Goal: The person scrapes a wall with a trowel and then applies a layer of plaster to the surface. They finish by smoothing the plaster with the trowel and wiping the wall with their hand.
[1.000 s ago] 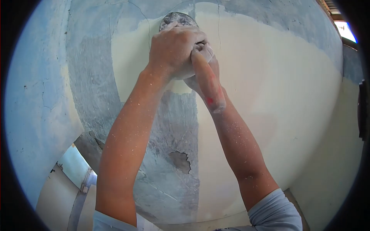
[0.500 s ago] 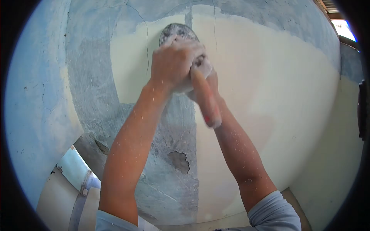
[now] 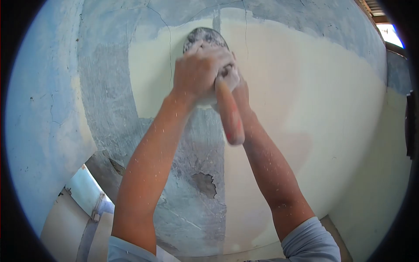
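Both of my hands are together high against the wall, closed on a dusty tool. Its dark, rounded head (image 3: 207,36), speckled white, shows above my fingers, and a wooden handle (image 3: 231,115) with red marks hangs down between my forearms. I cannot make out the exact kind of tool. My left hand (image 3: 196,72) lies in front, fingers curled over the tool's middle. My right hand (image 3: 238,83), coated with white powder, is wrapped beside it and partly hidden. Around them, a pale cream-coated patch (image 3: 150,78) covers the wall. Small white specks show over both forearms.
Grey, scraped wall (image 3: 104,91) borders the cream coating on the left. Below my hands the wall has a broken patch (image 3: 204,185). Thin cracks (image 3: 169,52) run down from the upper part. A gap (image 3: 91,179) opens at lower left, and a dark object (image 3: 409,124) hangs at far right.
The lower end of the wooden handle has swung slightly left. My hands stay closed on the tool at nearly the same spot, and the view has shifted a little.
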A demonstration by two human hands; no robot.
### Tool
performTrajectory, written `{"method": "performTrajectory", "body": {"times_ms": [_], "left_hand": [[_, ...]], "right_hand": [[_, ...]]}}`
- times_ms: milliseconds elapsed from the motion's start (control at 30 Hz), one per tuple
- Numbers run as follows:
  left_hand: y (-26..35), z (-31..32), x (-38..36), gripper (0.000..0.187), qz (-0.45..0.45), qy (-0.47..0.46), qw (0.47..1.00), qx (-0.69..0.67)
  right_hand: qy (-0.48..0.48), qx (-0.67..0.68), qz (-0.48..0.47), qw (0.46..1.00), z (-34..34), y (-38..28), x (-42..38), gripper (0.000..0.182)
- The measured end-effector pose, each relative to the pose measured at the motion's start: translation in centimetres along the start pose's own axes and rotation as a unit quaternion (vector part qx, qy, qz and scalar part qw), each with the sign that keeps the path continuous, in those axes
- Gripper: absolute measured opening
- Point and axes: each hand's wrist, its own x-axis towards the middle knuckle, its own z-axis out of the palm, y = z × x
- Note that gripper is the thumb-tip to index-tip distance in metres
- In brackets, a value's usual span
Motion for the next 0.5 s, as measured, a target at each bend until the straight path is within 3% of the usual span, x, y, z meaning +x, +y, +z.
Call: {"method": "performTrajectory", "body": {"times_ms": [133,200,233,367,400,433,500], "left_hand": [[-0.9,0.5,0.7,0.02,0.0,0.036,0.999,0.0],[-1.8,-0.2,3.0,0.023,-0.038,0.004,0.999,0.032],[-2.0,-0.7,4.3,0.021,-0.049,-0.009,0.998,0.035],[-1.0,-0.6,2.9,0.02,-0.048,-0.024,0.998,0.021],[-0.6,-0.6,2.1,0.021,-0.032,-0.027,0.999,0.017],[-0.7,0.0,1.1,0.02,0.018,0.01,1.0,-0.011],[-0.9,0.3,1.1,0.021,0.013,0.008,1.0,-0.017]], "right_hand": [[0.093,-0.035,-0.086,0.991,0.1,-0.1,1.0,0.04],[0.004,0.234,0.074,0.97,-0.6,0.3,3.6,0.04],[-0.077,0.021,0.042,0.996,-0.8,1.0,5.2,0.04],[-0.102,-0.011,0.046,0.994,-0.6,0.5,3.6,0.039],[-0.016,0.014,0.004,1.0,0.0,0.2,2.3,0.038],[0.012,0.024,-0.011,1.0,0.1,0.4,1.8,0.037],[0.066,0.042,-0.041,0.996,0.3,0.4,1.0,0.035]]}}
